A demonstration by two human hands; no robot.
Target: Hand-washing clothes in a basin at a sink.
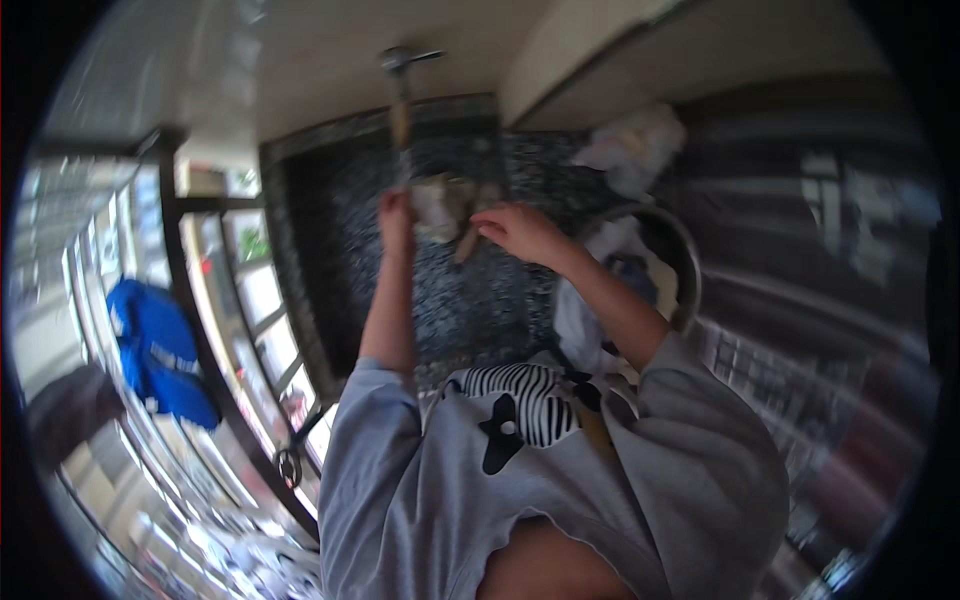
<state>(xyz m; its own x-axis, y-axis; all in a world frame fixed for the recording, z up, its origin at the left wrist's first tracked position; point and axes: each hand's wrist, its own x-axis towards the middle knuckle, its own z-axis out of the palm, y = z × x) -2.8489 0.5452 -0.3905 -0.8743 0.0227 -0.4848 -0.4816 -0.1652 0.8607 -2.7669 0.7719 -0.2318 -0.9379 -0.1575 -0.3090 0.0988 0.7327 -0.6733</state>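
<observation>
A: Cloth (440, 205), crumpled and pale, sits on the dark speckled counter (330, 250) between both hands.
B: Grips?
A: Left hand (396, 212) is fisted on a stick handle (401, 125); right hand (520, 232) pinches the cloth.

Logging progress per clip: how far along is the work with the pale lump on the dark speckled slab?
Done: cannot tell, the frame is blurred. In hand: left hand grips a hammer raised upright; right hand rests on the pale lump on the speckled slab. Left: the lump looks whole; the metal basin holds cloth.

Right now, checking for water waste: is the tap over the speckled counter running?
Cannot tell. The tap is blurred; no stream is discernible above the hands.
</observation>
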